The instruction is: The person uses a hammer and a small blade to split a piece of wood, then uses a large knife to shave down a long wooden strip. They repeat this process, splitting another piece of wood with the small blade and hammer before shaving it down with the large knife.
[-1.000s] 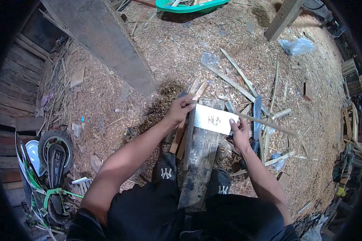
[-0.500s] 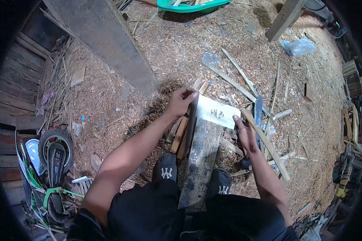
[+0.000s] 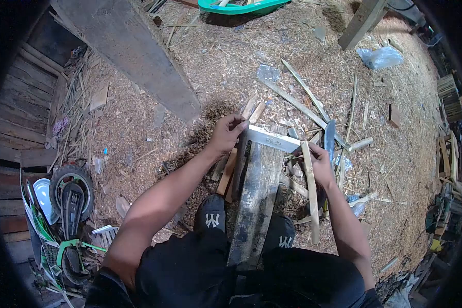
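Observation:
My left hand (image 3: 228, 134) pinches the left end of a white rectangular sheet with dark marks (image 3: 273, 138), which is tilted so that only a narrow band of its face shows. At its other end my right hand (image 3: 319, 164) grips the sheet, with a wooden strip (image 3: 311, 197) also held in the fingers and hanging down toward me. The sheet is over the far end of a worn wooden beam (image 3: 256, 190) between my legs. Just beyond my right hand is a dark flat blade (image 3: 330, 136), its lower part partly hidden.
Long wood strips (image 3: 295, 105) and wood shavings cover the floor ahead. A thick slanted post (image 3: 138, 56) stands at left, with a small bike (image 3: 72, 205) below it. A green tub (image 3: 246, 7), a plastic bag (image 3: 380, 57) and a second post (image 3: 363, 25) are farther off.
The white sheet has tipped from nearly face-up to almost edge-on. My right hand has turned and moved slightly right, swinging the wooden strip from slanted to nearly upright in view.

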Tool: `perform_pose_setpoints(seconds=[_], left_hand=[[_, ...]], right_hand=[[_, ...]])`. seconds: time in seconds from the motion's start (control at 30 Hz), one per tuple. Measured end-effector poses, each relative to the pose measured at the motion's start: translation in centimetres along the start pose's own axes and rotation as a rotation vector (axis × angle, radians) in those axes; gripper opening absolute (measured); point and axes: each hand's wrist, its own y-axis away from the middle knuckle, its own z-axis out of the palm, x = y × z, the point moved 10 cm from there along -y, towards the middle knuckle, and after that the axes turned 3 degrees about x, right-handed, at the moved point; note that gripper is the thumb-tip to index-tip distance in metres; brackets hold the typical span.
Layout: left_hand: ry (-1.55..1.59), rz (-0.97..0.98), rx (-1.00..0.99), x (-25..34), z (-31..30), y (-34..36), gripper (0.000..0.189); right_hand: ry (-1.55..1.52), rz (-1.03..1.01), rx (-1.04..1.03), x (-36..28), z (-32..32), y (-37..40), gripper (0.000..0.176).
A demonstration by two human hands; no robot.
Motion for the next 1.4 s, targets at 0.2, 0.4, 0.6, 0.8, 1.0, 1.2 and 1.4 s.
perform_pose_setpoints(seconds=[0.2, 0.4, 0.6, 0.8, 1.0, 1.2, 1.4], left_hand=[[0.08, -0.042, 0.091, 0.3, -0.2, 0.7, 0.02], [0.014, -0.096, 0.107, 0.6, -0.4, 1.3, 0.021], [0.028, -0.16, 0.178, 0.2, -0.7, 2.0, 0.022], [-0.01, -0.143, 0.166, 0.6, -0.7, 1.4, 0.024], [0.17, -0.262, 0.155, -0.3, -0.4, 1.2, 0.024], [-0.185, -0.103, 0.211, 3.2, -1.7, 0.9, 0.024], [-0.101, -0.111, 0.175, 2.8, -1.7, 1.1, 0.023]], right_hand=[[-0.426, 0.215, -0.106, 0.8, 0.2, -0.7, 0.031], [-0.338, 0.31, -0.063, -0.2, 1.3, 0.2, 0.037], [-0.344, 0.304, 0.079, -1.1, 1.8, 0.6, 0.034], [-0.312, 0.298, 0.006, -0.2, 0.8, -0.4, 0.027], [-0.251, 0.275, -0.034, -0.3, 0.3, -0.7, 0.032], [-0.206, 0.3, 0.023, -0.4, 0.1, -0.5, 0.027], [-0.22, 0.268, -0.023, -0.6, 0.5, -0.2, 0.027]])
